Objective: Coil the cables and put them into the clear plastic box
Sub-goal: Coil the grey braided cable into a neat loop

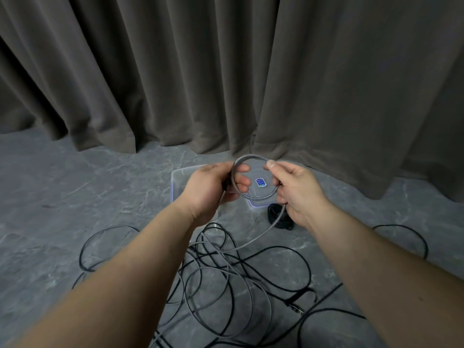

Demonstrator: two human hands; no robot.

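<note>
Grey braided cable [253, 197] first loop pinched by left hand [211, 189] and right hand [298, 192] | risk: tail [261, 234] snags in black cables [251, 272] on floor, loop springs open

The left hand [213, 187] hid much of the clear plastic box [177, 178]; its label [261, 182] was too small to read; black cables [226, 285] below the box ran off-frame.

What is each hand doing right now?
Left hand: grips the grey braided cable loop.
Right hand: pinches the same loop.
</note>
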